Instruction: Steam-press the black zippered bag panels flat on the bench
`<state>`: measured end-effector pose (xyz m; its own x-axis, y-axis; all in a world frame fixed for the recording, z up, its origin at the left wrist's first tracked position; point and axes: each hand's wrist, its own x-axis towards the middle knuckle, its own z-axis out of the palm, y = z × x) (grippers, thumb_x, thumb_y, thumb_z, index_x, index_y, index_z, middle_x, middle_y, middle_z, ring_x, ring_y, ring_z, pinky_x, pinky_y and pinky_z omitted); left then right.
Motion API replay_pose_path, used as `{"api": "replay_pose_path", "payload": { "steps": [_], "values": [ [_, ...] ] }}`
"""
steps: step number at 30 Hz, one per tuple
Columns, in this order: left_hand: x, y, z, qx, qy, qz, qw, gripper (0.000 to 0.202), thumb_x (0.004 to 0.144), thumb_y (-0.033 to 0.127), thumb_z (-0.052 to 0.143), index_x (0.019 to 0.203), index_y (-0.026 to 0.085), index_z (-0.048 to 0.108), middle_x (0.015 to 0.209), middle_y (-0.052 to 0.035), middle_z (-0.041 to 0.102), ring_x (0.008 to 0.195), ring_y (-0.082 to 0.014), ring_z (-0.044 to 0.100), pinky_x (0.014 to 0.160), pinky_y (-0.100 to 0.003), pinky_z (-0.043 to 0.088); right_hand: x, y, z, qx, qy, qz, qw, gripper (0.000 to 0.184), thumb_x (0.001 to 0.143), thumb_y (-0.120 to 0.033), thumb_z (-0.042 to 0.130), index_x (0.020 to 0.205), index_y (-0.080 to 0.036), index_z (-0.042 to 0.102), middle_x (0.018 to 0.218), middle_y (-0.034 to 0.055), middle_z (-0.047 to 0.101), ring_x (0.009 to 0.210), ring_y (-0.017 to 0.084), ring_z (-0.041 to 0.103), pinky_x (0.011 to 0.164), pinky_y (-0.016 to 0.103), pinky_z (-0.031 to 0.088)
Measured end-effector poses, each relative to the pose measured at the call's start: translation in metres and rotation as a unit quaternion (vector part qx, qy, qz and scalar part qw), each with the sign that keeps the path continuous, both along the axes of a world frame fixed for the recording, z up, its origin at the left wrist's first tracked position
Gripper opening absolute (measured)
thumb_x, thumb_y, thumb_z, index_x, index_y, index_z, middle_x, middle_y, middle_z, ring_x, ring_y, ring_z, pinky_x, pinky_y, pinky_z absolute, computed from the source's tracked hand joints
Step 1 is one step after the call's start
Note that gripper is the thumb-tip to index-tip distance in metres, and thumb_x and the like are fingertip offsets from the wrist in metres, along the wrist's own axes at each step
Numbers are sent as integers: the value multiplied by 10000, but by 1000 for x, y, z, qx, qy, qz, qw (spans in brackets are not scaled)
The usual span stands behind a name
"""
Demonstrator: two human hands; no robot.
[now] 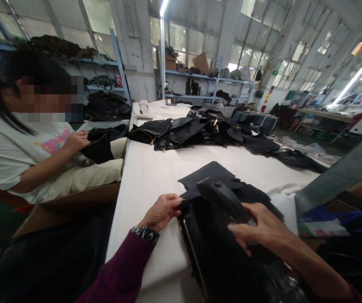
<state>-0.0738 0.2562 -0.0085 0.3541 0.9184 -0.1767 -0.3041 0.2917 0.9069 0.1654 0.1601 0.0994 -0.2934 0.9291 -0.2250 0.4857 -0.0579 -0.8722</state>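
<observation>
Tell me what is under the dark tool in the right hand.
Black material shows around the dark tool, with a gold-coloured zipper toward the lower left. The spot directly beneath is hidden by the tool and right hand.

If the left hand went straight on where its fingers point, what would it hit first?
The black material, whose edge the left hand pinches. Beyond it, roughly in line, the dark curved tool in the right hand seems next, though one picture leaves the depth unclear.
</observation>
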Motion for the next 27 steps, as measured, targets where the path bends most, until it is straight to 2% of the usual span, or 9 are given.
{"api": "replay_pose_path", "payload": {
  "steps": [3,6,8,11,14,18,22,24,27],
  "values": [
    [-2,3,-3,-15,-18,1,1000,325,561,280,812,552,133,523,556,25,495,520,-74,448,487,-211,361,6,-19,0,-40,-41,-11,998,152,764,-306,630,738,-162,588,539,-28,580,477,129,547,461,217,425],
    [-2,3,-3,-20,-34,-5,999,323,574,270,813,559,129,524,579,19,516,536,-68,449,488,-194,355,2,-30,-14,-95,-29,-11,995,153,764,-299,646,819,-163,607,567,-38,589,488,131,568,463,210,438],
    [-1,2,-3,-19,-42,-13,999,332,584,279,813,567,128,518,624,2,554,549,-64,453,483,-182,343,-4,-26,-24,-111,-4,-3,994,181,765,-307,663,846,-156,604,584,-38,592,483,123,564,458,205,436],
    [0,1,-5,-20,-49,-26,998,328,582,289,818,591,125,534,620,5,553,534,-60,443,470,-177,336,-12,-8,-31,-87,33,1,996,183,773,-302,673,838,-149,596,581,-42,583,480,109,545,460,198,424],
    [2,2,-10,-30,-54,-30,998,336,570,286,827,587,122,535,580,23,510,519,-58,434,464,-174,344,-11,6,-29,-62,54,6,997,178,794,-313,654,765,-155,578,562,-41,580,467,97,528,465,190,414],
    [3,7,-16,-46,-62,-24,997,341,577,268,827,567,120,519,580,19,503,527,-55,436,460,-163,347,6,-4,-26,-69,39,2,997,210,807,-352,652,806,-151,590,566,-35,584,475,106,535,465,193,417],
    [3,8,-16,-52,-66,-29,996,329,586,261,825,584,117,529,629,-7,549,544,-60,452,470,-168,359,14,-21,-34,-127,10,-8,992,240,789,-342,676,910,-153,589,576,-44,595,482,114,566,461,188,428],
    [3,7,-15,-50,-65,-32,996,339,587,270,826,587,123,521,661,-15,569,547,-59,452,469,-169,352,10,-19,-39,-132,22,1,991,265,780,-346,685,932,-155,582,574,-49,592,470,112,562,447,185,429],
    [5,5,-15,-47,-55,-41,996,342,603,291,818,590,134,515,610,11,540,522,-58,438,469,-175,338,0,-3,-41,-98,49,12,994,227,777,-329,686,877,-152,585,567,-47,583,463,107,550,441,184,428]
  ]
}}
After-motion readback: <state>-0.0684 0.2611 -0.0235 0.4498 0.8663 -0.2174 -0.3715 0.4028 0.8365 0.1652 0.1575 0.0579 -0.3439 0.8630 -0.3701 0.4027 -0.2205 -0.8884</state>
